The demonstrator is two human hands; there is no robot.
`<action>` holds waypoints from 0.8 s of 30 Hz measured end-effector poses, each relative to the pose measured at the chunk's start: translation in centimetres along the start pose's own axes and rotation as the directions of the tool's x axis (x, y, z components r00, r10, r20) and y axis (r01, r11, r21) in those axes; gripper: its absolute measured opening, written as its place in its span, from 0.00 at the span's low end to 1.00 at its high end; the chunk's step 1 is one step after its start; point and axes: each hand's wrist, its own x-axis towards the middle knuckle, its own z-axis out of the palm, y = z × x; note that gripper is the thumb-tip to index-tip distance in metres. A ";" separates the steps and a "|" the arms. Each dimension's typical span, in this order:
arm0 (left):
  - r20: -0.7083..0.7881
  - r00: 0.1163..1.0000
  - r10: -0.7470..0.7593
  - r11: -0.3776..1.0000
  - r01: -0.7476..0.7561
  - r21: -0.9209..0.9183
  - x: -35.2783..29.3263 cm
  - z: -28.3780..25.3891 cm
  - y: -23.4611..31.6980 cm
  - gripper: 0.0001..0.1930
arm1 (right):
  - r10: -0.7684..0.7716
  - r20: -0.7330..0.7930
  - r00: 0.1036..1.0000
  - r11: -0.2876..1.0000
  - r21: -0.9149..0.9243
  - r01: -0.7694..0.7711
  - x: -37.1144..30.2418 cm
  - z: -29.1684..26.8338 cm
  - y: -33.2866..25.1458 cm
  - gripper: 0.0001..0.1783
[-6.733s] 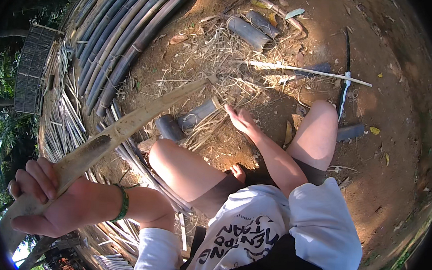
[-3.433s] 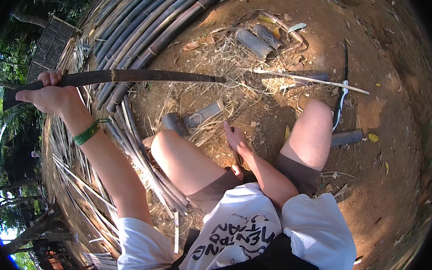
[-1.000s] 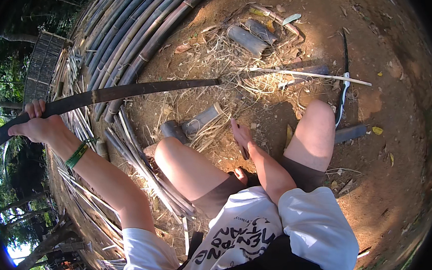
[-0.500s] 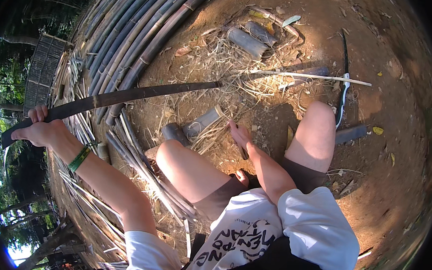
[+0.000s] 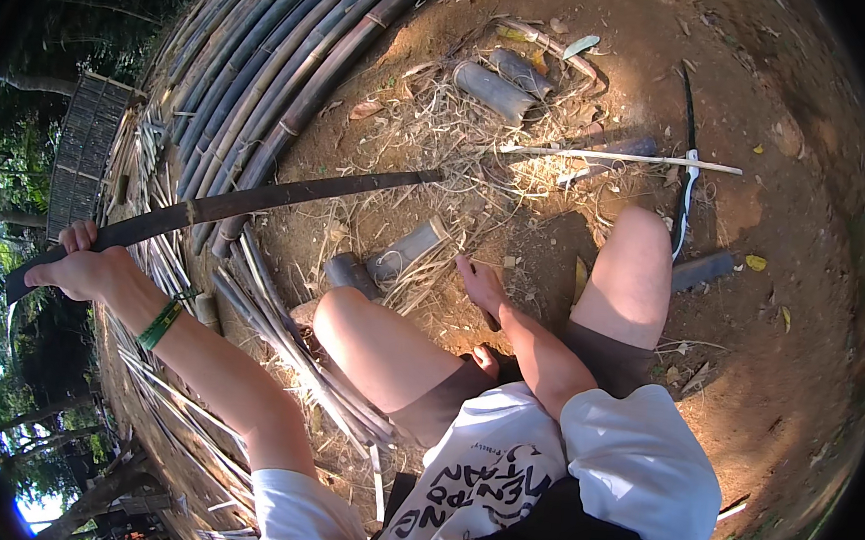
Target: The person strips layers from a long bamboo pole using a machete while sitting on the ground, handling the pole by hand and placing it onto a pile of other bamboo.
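Note:
My left hand [image 5: 90,264] is raised out at the far left, its fingers closed round the end of a long dark bamboo strip [image 5: 257,196]. The strip slants toward the middle, where its far end reaches over the pile of shavings [image 5: 469,172]. Between my knees, my right hand [image 5: 482,284] is closed on a tool with a dark handle [image 5: 490,320]; the rest of it is hidden, so I cannot tell its kind. Beside that hand lies a short cut bamboo piece [image 5: 409,248], with another grey-brown piece [image 5: 350,273] by my left knee.
Long bamboo poles [image 5: 306,71] lie in a row at the far left. Thin split strips [image 5: 288,330] are bundled beside my left leg. Cut bamboo tubes [image 5: 493,92] lie ahead on the dirt. A pale stick [image 5: 621,158] crosses near a dark, white-wrapped long object [image 5: 687,188].
My left hand has shifted slightly to the right and down with the bamboo strip. My right hand has moved a little nearer to me. Nothing was let go.

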 end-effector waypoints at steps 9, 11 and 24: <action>-0.141 0.990 -0.012 0.999 0.016 0.030 -0.1 0.5 -0.1 0.37 | 0.147 0.046 0.988 0.987 0.054 -0.150 0.0 0.5 0.4 0.40; -0.153 0.988 -0.002 0.999 0.008 0.040 -0.2 0.3 -0.4 0.37 | 0.193 0.065 0.979 0.971 0.130 -0.200 -0.1 0.6 0.4 0.39; -0.217 0.976 0.030 0.996 -0.010 0.094 0.0 0.5 -0.1 0.38 | 0.186 0.051 0.981 0.954 0.229 -0.193 -1.5 1.1 -0.9 0.40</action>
